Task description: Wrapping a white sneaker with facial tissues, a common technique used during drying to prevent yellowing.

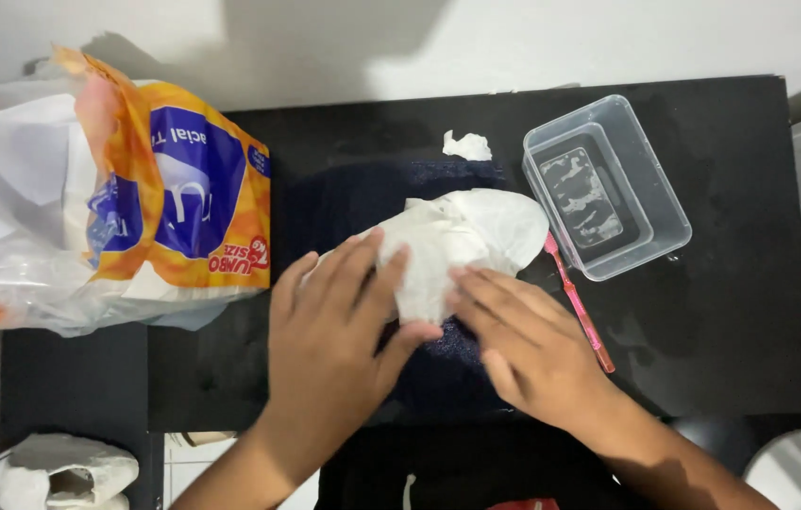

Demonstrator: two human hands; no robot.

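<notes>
Left hand [334,326]: lies flat, palm down, fingers spread and extended, pressing on the left part of the tissue; nothing is clamped in its grip, the fingers stay apart.
Right hand [528,345]: also flat and palm down, fingers stretched towards the upper left, fingertips resting on the lower right edge of the tissue; its grip is likewise apart, closed on nothing.
Tissue [462,241]: a crumpled white sheet bundled in the middle of the worktop, on top of the dark cloth, between and partly under both hands. What it wraps, if anything, cannot be told.
Cloth [438,373]: dark blue, spread under the tissue and hands, hard to tell from the black surface at its edges.
Worktop [721,312]: black, with faint wet or dusty smears on the right side.
Scrap [467,145]: a small white wad of tissue, just beyond the bundle, apart from it.
Toothbrush [578,304]: pink, lying aslant just right of the right hand, its upper end touching or tucked under the tissue edge.
Tub [650,170]: clear plastic, rectangular, at the upper right, well apart from the hands; a dark flat piece with pale streaks lies inside.
Pack [174,198]: a large orange, blue and white plastic pack at the left, near the left hand but not touching.
White lump [65,469]: lower left corner, off the worktop, kind unclear.
</notes>
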